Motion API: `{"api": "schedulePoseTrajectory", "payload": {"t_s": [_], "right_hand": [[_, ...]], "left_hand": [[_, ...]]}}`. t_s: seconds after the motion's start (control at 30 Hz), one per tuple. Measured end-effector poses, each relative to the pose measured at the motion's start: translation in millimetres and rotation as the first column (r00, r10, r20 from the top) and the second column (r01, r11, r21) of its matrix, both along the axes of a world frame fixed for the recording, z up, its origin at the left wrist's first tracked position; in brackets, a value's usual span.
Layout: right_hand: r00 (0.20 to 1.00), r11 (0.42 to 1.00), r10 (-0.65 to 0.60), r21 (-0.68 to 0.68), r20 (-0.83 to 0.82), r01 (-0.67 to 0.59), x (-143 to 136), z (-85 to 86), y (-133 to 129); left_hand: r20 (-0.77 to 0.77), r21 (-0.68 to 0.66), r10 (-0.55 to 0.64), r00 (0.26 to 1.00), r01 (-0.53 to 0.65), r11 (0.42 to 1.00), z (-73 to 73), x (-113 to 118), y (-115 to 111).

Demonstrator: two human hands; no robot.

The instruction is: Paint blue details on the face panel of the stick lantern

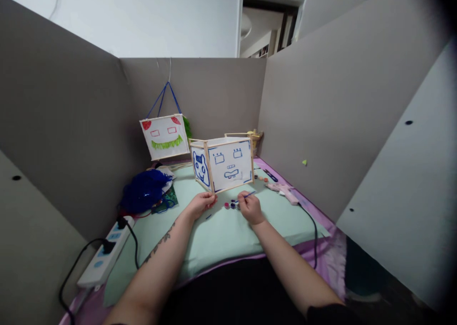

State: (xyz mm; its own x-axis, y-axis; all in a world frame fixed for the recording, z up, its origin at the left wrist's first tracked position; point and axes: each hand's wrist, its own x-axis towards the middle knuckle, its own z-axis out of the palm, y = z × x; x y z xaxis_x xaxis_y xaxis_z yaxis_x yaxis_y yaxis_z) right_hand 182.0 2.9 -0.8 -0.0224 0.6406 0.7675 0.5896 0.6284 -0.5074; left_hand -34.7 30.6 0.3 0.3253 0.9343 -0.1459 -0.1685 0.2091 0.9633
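My left hand pinches the bottom corner of a lantern, white panels on a wooden stick frame, holding it tilted above the table. Blue outlines of faces are drawn on its two visible sides. Between the fingers of my right hand is a thin blue paintbrush, just below the lantern's front panel. Small paint pots in red and dark colours stand between my hands, partly hidden by the right one. A short blue piece lies near my left hand.
A second lantern with red and green paint hangs by blue cords at the back left. Blue yarn and a power strip lie on the left. On the right is a pink glue gun with a black cord. Grey partitions enclose the table.
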Motion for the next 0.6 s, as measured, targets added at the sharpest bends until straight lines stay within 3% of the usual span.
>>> {"api": "schedulePoseTrajectory", "payload": {"t_s": [0.23,0.6], "right_hand": [[0.964,0.997,-0.077,-0.018,-0.253,0.075,10.2,-6.9,1.1],[0.977,0.998,-0.031,-0.057,-0.212,0.02,5.7,-2.8,7.8]], "left_hand": [[-0.03,0.019,-0.017,0.999,0.018,1.0,-0.3,-1.4,0.8],[-0.04,0.02,-0.004,0.999,0.005,1.0,3.6,0.0,-2.1]]}}
